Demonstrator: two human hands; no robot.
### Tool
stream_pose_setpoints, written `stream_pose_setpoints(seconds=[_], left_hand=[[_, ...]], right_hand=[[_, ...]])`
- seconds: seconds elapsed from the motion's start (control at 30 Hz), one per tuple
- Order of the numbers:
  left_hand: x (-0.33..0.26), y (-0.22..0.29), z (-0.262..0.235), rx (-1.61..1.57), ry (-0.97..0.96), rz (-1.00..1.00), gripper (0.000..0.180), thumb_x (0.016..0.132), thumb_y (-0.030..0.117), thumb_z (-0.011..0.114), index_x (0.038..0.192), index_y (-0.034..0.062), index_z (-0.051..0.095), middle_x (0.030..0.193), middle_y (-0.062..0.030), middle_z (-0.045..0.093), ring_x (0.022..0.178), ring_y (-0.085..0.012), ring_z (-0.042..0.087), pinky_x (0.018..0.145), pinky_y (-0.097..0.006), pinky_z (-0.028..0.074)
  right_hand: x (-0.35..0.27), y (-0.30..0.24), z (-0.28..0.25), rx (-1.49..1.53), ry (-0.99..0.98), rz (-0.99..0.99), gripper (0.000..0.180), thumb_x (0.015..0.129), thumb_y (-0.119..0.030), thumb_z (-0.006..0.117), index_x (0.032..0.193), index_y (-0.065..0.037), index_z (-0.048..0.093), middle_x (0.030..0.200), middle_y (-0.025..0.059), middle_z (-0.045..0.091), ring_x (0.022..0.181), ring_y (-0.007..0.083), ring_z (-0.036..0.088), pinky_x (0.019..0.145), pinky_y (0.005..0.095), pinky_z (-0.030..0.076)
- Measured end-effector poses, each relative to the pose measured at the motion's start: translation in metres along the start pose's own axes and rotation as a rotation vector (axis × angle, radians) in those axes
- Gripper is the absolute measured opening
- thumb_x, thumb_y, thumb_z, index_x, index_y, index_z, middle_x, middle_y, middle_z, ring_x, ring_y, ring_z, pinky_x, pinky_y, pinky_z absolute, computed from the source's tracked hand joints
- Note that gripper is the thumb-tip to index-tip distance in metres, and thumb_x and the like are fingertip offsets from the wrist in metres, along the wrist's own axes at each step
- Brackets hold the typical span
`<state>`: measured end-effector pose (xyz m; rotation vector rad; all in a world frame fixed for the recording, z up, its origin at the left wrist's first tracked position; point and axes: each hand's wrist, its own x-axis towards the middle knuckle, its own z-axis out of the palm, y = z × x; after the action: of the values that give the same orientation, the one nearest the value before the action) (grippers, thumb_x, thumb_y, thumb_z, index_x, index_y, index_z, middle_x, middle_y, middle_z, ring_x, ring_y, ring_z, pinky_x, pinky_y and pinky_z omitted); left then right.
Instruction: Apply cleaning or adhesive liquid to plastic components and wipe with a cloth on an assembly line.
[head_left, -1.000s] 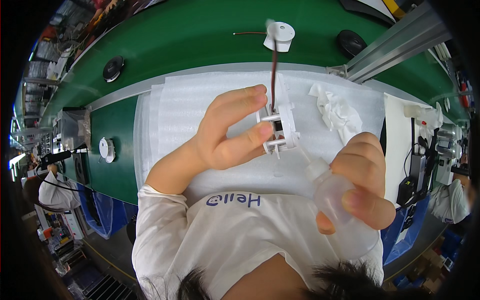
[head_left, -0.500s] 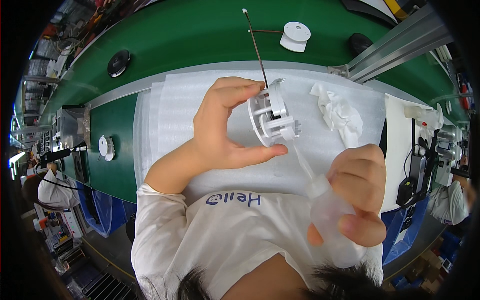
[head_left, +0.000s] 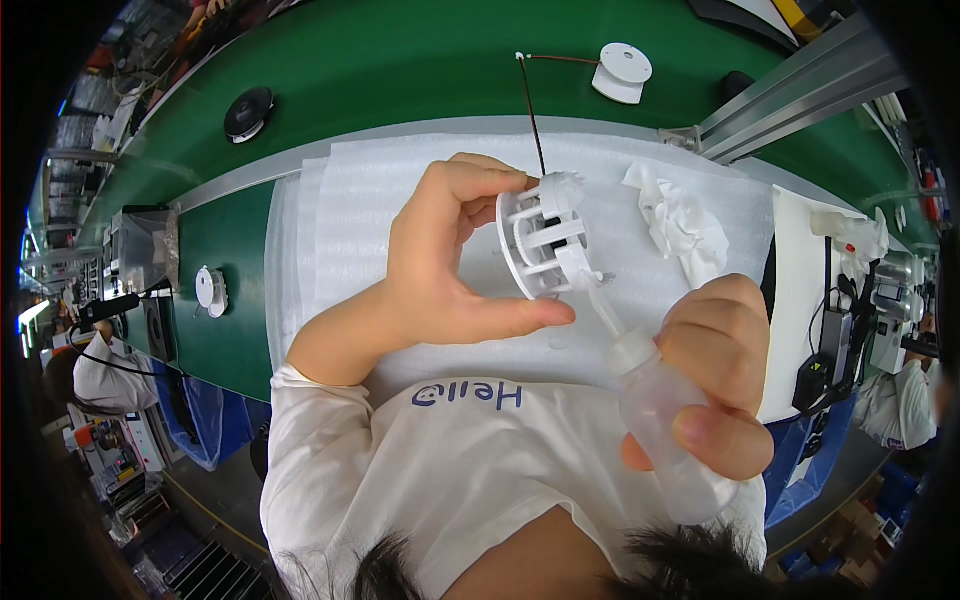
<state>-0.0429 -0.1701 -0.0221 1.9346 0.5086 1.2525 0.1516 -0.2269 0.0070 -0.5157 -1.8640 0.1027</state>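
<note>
My left hand [head_left: 445, 265] pinches a white plastic frame part [head_left: 540, 238] between thumb and fingers, holding it on edge above a white foam sheet [head_left: 345, 215]. A thin dark wire [head_left: 530, 105] runs up from the part. My right hand [head_left: 720, 370] grips a translucent squeeze bottle [head_left: 660, 415], and its slim nozzle [head_left: 598, 300] touches the lower edge of the plastic part.
A crumpled white tissue [head_left: 680, 220] lies on the foam to the right. On the green belt [head_left: 400, 70] sit a white round part [head_left: 622, 72] and a black round part [head_left: 248, 112]. Another white disc [head_left: 210, 290] lies at left. A metal rail [head_left: 790, 90] runs at upper right.
My left hand has turned the plastic part from flat to on edge and brought it lower. The bottle nozzle has come up against the part. The wire now leans to the left.
</note>
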Motion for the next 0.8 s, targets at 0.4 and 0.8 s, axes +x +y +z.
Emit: stream_pose_setpoints(seconds=[0.4, 0.8], left_hand=[[0.006, 0.014, -0.004, -0.525, 0.091, -0.408, 0.06, 0.064, 0.014, 0.076, 0.108, 0.001, 0.038, 0.104, -0.01, 0.049, 0.095, -0.0152, 0.051, 0.082, -0.03, 0.043], [0.004, 0.01, -0.008, -0.651, 0.109, -0.572, 0.049, 0.071, 0.027, 0.069, 0.105, 0.004, 0.041, 0.096, -0.0053, 0.051, 0.09, -0.0124, 0.049, 0.078, -0.027, 0.041]], right_hand=[[0.007, 0.008, 0.006, 0.015, 0.144, -0.115, 0.033, 0.072, -0.023, 0.063, 0.092, -0.013, 0.04, 0.063, 0.0056, 0.048, 0.047, 0.015, 0.04, 0.04, 0.0264, 0.026], [0.002, 0.004, 0.003, -0.043, 0.013, -0.054, 0.038, 0.079, -0.041, 0.056, 0.097, -0.016, 0.034, 0.07, 0.007, 0.046, 0.051, 0.0191, 0.04, 0.044, 0.0305, 0.031]])
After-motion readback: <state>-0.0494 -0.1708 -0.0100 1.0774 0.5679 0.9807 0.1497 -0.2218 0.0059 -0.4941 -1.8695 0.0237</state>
